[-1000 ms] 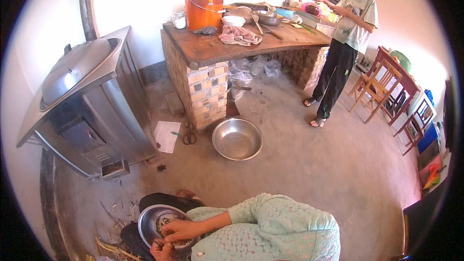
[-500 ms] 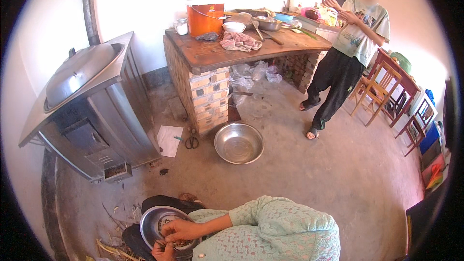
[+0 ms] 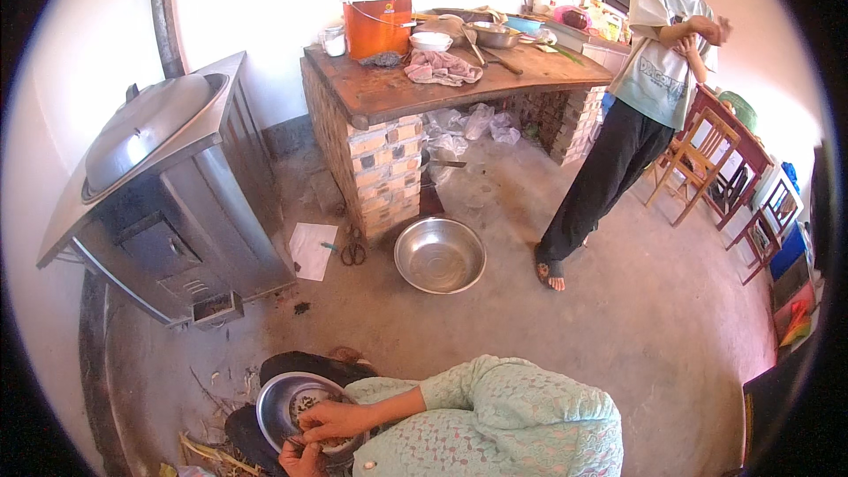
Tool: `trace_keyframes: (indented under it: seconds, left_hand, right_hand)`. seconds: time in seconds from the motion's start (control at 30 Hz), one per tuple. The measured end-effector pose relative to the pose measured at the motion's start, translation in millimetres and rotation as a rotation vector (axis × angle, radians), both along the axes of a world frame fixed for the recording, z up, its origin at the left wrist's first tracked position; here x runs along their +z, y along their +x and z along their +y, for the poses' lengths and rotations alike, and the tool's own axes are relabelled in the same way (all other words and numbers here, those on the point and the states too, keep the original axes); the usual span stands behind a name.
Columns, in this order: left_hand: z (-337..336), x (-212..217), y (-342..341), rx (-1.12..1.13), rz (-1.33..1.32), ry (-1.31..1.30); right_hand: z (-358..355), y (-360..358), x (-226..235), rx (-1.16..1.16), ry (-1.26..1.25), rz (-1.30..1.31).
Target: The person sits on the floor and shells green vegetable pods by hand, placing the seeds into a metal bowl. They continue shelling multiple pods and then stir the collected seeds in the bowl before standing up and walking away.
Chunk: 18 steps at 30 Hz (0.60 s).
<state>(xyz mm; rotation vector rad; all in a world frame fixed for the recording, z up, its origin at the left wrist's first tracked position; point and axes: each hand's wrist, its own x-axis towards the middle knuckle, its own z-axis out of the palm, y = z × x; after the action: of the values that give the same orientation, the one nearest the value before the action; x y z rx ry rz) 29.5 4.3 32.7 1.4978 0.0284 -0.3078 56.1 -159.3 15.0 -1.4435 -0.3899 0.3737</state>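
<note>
- Grey concrete floor (image 3: 636,336) runs across the room, dusty and bare in the middle, with dry stalks and scraps (image 3: 208,446) strewn at its lower left.
- Brick counter (image 3: 382,168) with a worn wooden top (image 3: 459,88) stands at the back wall; an orange bucket (image 3: 378,28), a pink cloth (image 3: 442,67) and metal bowls sit on it.
- Sheet-metal stove (image 3: 168,212) with a round domed lid (image 3: 146,128) fills the left side, boxy and dull grey.
- Wide steel basin (image 3: 439,254) lies on the floor in front of the counter, shiny and round; scissors (image 3: 353,252) and a sheet of paper (image 3: 313,250) lie just beside its left.
- Another person (image 3: 623,124) in a pale shirt and dark trousers stands at the right of the counter, near wooden chairs (image 3: 707,159).
- Small steel bowl (image 3: 284,402) sits low at the lower edge on a dark round thing (image 3: 296,362), with dark bits inside.
- Right hand (image 3: 331,421), its forearm in a pale green lace sleeve (image 3: 512,420), lies over the bowl's near rim, fingers curled and pinched on something small that I cannot make out.
- Left hand (image 3: 302,458) sits just below the bowl, touching its lower rim; fingers bent, but whether it grips anything I cannot tell.
</note>
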Motion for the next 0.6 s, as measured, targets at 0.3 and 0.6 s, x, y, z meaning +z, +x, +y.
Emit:
trace_keyframes:
  seconds: [0.3, 0.6]
  left_hand:
    - [-4, -3, 0, 0.022, 0.082, -0.165]
    - [1, 6, -2, -0.066, 0.041, 0.031]
  right_hand:
    - [-1, 5, -14, -0.015, -0.119, -0.161]
    - [-7, 4, -1, 0.076, -0.189, -0.195]
